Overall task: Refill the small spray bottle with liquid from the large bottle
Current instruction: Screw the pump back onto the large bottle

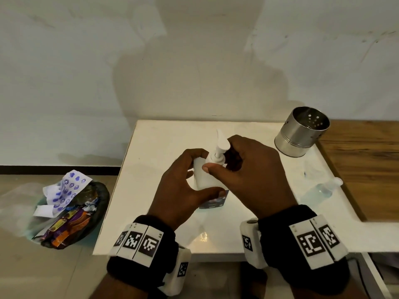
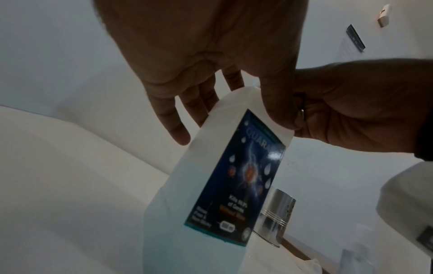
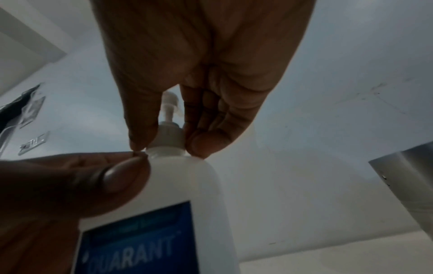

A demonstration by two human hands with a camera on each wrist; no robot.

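The large white bottle [image 1: 200, 176] with a blue label stands in the middle of the white table [image 1: 151, 147]. My left hand [image 1: 183, 180] grips its body, thumb on the front and fingers behind. My right hand [image 1: 244, 169] pinches the white pump collar [image 3: 168, 137] at the bottle's neck between thumb and fingers. The pump head [image 1: 222, 143] sticks up above them. In the left wrist view the bottle [image 2: 225, 185] shows bluish liquid in its lower part. The small clear spray bottle [image 1: 325, 187] lies on its side at the table's right edge, untouched.
A perforated steel cup [image 1: 302, 132] stands at the table's back right. A wooden surface [image 1: 367, 165] adjoins the table on the right. On the floor to the left sits a dark bin [image 1: 71, 212] full of wrappers. A white wall rises behind the table.
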